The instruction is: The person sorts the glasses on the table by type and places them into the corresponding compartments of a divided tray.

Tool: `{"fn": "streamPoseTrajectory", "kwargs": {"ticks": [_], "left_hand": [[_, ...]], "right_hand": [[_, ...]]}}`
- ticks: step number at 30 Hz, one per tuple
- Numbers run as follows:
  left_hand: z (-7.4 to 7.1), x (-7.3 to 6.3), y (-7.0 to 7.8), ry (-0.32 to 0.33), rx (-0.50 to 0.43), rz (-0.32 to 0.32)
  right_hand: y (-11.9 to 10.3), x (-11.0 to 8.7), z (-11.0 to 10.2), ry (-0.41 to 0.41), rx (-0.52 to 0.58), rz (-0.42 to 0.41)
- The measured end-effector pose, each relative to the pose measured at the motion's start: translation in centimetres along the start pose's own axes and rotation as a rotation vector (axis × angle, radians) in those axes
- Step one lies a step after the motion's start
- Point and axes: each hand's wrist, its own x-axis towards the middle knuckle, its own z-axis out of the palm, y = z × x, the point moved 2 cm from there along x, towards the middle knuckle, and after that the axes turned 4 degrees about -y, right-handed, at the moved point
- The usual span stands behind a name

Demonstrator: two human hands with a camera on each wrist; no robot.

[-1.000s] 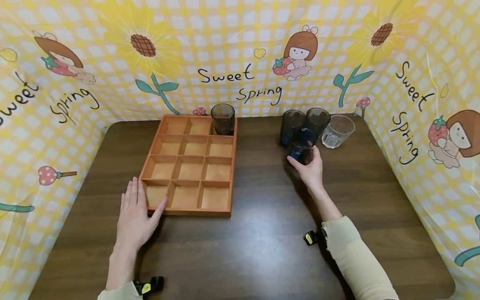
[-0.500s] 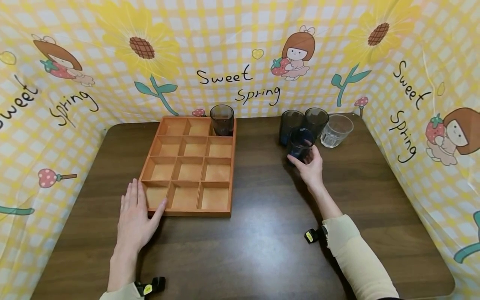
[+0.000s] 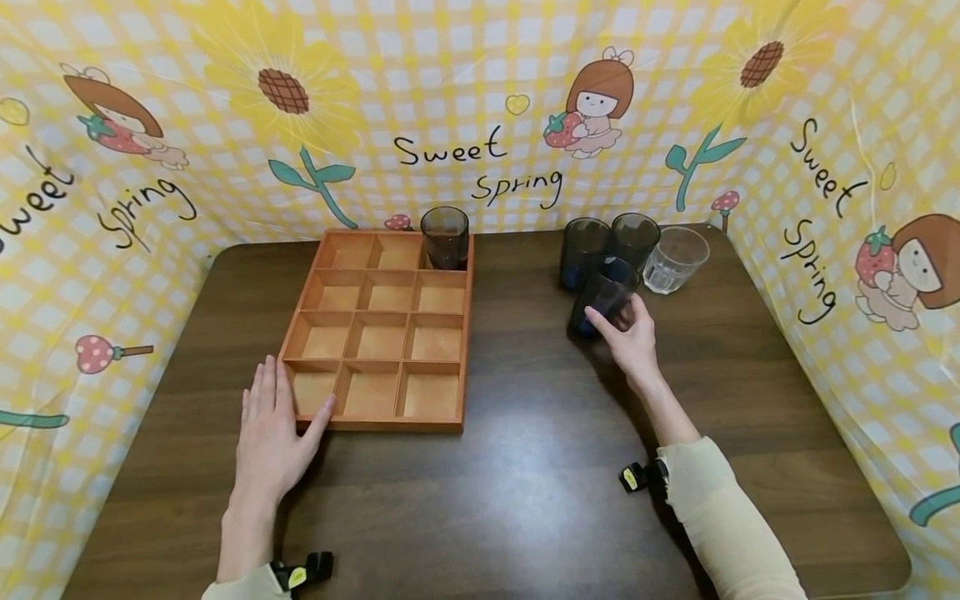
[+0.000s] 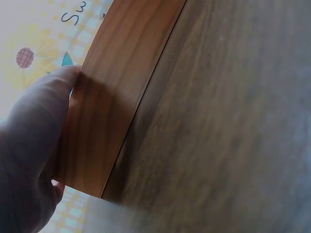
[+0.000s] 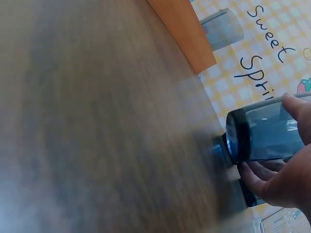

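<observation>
My right hand [image 3: 630, 342] grips a dark blue-tinted drinking glass [image 3: 606, 292], thumb on the near side and fingers round the far side. The glass leans slightly, and in the right wrist view its base [image 5: 238, 136] stands off the table. Two similar dark glasses [image 3: 585, 250] are just behind it, beside a clear glass [image 3: 677, 262]. My left hand [image 3: 272, 442] rests at the near left corner of a wooden compartment box [image 3: 375, 427], fingers straight along its side, thumb on the front edge. One dark glass [image 3: 446, 237] stands in the box's far right compartment.
The dark wood table [image 3: 517, 500] has rounded corners and meets a yellow checked cloth backdrop [image 3: 435, 92] on the far and both lateral sides. Black wrist cameras [image 3: 303, 572] sit on both wrists. Low dividers split the box into several square compartments.
The glass in my right hand has lifted a little, tilted, and come slightly toward me and right, away from the two dark glasses. My left hand and the box stay in place.
</observation>
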Motion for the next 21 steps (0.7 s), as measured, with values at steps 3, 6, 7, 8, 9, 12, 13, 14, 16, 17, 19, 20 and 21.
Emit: {"fn": "streamPoseTrajectory", "kwargs": {"ticks": [3,6,7,8,9,12,13,14,16,17,19,20,21], "left_hand": [[-0.2,0.0,0.0,0.004,0.003,0.001],[-0.3,0.0,0.0,0.007,0.001,0.008],[-0.3,0.1,0.0,0.009,0.000,0.011],[-0.3,0.1,0.0,0.011,0.000,0.013],[-0.3,0.1,0.1,0.014,-0.002,0.014],[-0.3,0.1,0.1,0.017,-0.002,0.016],[-0.3,0.1,0.1,0.019,0.000,0.015],[-0.3,0.1,0.1,0.018,0.000,0.014],[-0.2,0.1,0.1,0.014,-0.002,0.012],[-0.2,0.1,0.1,0.011,-0.003,0.011],[-0.2,0.0,0.1,0.008,-0.007,0.012],[-0.2,-0.1,0.1,0.004,-0.008,0.012],[-0.2,-0.1,0.0,0.003,-0.007,0.013]], "right_hand": [[-0.2,-0.2,0.1,0.000,-0.017,-0.033],[-0.4,-0.3,0.3,-0.006,-0.015,-0.053],[-0.5,-0.4,0.4,-0.010,-0.013,-0.057],[-0.6,-0.4,0.5,-0.016,-0.013,-0.060],[-0.7,-0.4,0.6,-0.025,-0.011,-0.063],[-1.0,-0.4,1.2,-0.050,0.002,-0.068],[-1.1,-0.5,1.5,-0.059,0.004,-0.069],[-1.2,-0.5,1.7,-0.066,0.011,-0.069],[-1.3,-0.5,2.2,-0.076,0.016,-0.070],[-1.4,-0.6,2.5,-0.082,0.015,-0.069],[-1.5,-0.6,2.9,-0.091,0.016,-0.070],[-1.6,-0.6,3.2,-0.094,0.019,-0.070],[-1.8,-0.7,3.4,-0.099,0.023,-0.072]]}}
